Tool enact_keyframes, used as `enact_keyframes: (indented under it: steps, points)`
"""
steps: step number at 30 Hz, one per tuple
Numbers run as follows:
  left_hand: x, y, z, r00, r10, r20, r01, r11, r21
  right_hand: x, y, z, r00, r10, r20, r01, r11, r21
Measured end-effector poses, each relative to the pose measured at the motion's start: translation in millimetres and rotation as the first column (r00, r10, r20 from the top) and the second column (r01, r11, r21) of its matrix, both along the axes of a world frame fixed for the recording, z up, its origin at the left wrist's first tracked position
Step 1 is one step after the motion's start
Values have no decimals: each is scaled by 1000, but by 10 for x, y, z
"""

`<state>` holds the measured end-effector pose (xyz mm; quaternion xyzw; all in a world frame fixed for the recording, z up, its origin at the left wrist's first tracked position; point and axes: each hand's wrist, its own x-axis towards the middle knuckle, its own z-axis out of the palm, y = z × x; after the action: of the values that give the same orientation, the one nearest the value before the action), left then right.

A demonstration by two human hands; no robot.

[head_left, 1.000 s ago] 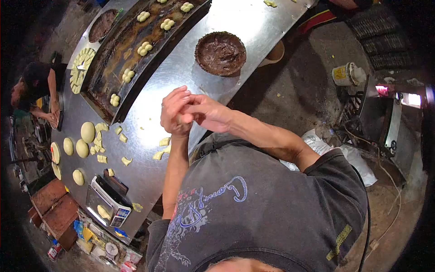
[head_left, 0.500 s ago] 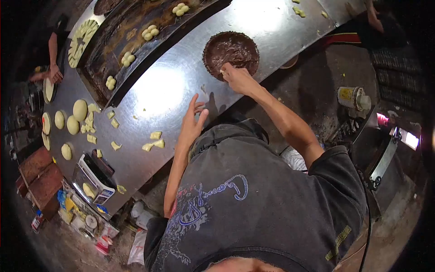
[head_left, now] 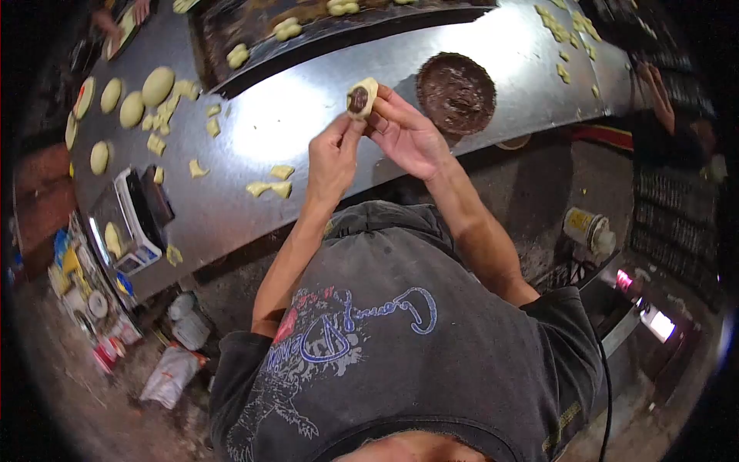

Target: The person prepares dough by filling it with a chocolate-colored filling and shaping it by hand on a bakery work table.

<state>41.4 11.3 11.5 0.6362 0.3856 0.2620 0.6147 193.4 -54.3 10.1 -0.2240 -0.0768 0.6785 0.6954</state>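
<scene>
A small flattened piece of pale dough (head_left: 372, 86) with a dark brown dab of filling (head_left: 358, 99) on it is held up above the metal table. My left hand (head_left: 332, 160) pinches its lower edge between thumb and fingers. My right hand (head_left: 412, 137) grips the right side, with the palm partly turned up. Just right of my right hand sits a round mass of dark brown filling (head_left: 456, 94), its surface rough and smeared; any container under it is hard to make out. Loose dough scraps (head_left: 269, 188) lie on the table left of my left hand.
Behind stands a dark baking tray (head_left: 339, 29) with clusters of dough balls. Dough balls (head_left: 158, 86) and a scale (head_left: 129, 223) are at left; more dough pieces (head_left: 553, 27) at far right. A co-worker's hands (head_left: 127, 23) touch dough at upper left; another person's arm (head_left: 658, 96) shows at right.
My right hand has left the filling and moved left to meet my left hand, which has risen. Both now hold the dough with filling on it. The camera view has turned.
</scene>
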Motion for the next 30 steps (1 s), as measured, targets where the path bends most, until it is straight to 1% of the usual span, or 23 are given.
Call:
enact_keyframes:
  steps: [1, 2, 5, 6, 9, 10, 13, 14, 15, 17, 18, 21, 22, 23, 24, 25, 26, 27, 28, 29, 30]
  points:
    - [-87, 5, 64, 994, 100, 52, -100, 995, -14, -197, 57, 80, 999, -24, 26, 24, 1000, 1]
    - [-188, 16, 162, 983, 159, 95, -150, 985, -88, -358, 111, 128, 995, -55, 81, 57, 998, -19]
    - [-504, -2, 176, 957, 258, 135, -250, 965, -74, -728, 214, 300, 939, -90, 333, 103, 994, -22]
    - [-597, -6, 160, 943, 272, 190, -256, 961, -105, -870, 237, 346, 884, -138, 446, 156, 988, -5]
    - [-843, 13, 205, 918, 310, 246, -282, 949, -143, -1152, 259, 434, 787, -191, 587, 173, 981, 87]
    - [-951, 21, 226, 935, 289, 204, -267, 955, -129, -1249, 250, 465, 712, -208, 671, 203, 975, 87]
    - [-1215, 20, 350, 932, 259, 254, -239, 965, -109, -1314, 168, 438, 579, 36, 814, 43, 996, -75]
    - [-1336, 35, 363, 949, 214, 232, -190, 974, -123, -1326, 144, 462, 664, 131, 736, -23, 988, -156]
    - [-1423, 51, 325, 954, 180, 239, -183, 983, -11, -1271, 127, 496, 719, 252, 647, -125, 964, -236]
    - [-1559, 95, 234, 966, 99, 238, -152, 965, 215, -1281, 137, 384, 742, 185, 645, -82, 979, -187]
    - [-1612, 83, 216, 966, 131, 223, -162, 979, 126, -1315, 131, 387, 716, 136, 685, -63, 989, -131]
    - [-1700, 112, 237, 990, 135, 35, -138, 914, 382, -1584, 85, 420, 495, -44, 868, 49, 999, 22]
    - [-1702, 119, 254, 985, 140, 98, -164, 931, 326, -1671, 36, 566, 264, -71, 962, 50, 997, 59]
    - [-1703, 105, 286, 976, 146, 161, -186, 945, 270, -1746, 24, 564, 214, -144, 966, 86, 988, 128]
    - [-1702, 84, 317, 964, 153, 220, -200, 957, 211, -1829, -11, 620, 157, -182, 971, 115, 980, 165]
    - [-1670, 62, 355, 937, 186, 295, -218, 973, 79, -1880, -28, 663, 99, -215, 972, 141, 969, 200]
    - [-1614, 26, 398, 905, 226, 360, -221, 974, -56, -1893, -30, 642, 10, -293, 956, 136, 948, 289]
    - [-1545, -5, 424, 868, 272, 416, -209, 959, -192, -1890, -38, 621, 27, -296, 955, 127, 948, 291]
    - [-1453, -8, 416, 879, 290, 378, -254, 957, -143, -1875, -44, 599, 44, -298, 953, 119, 949, 292]
    - [-1462, 38, 386, 928, 211, 306, -154, 968, -201, -1850, -50, 583, 60, -299, 952, 112, 950, 291]
    - [-1511, 95, 348, 964, 122, 235, -57, 962, -266, -1809, -58, 579, 16, -316, 949, 81, 946, 314]
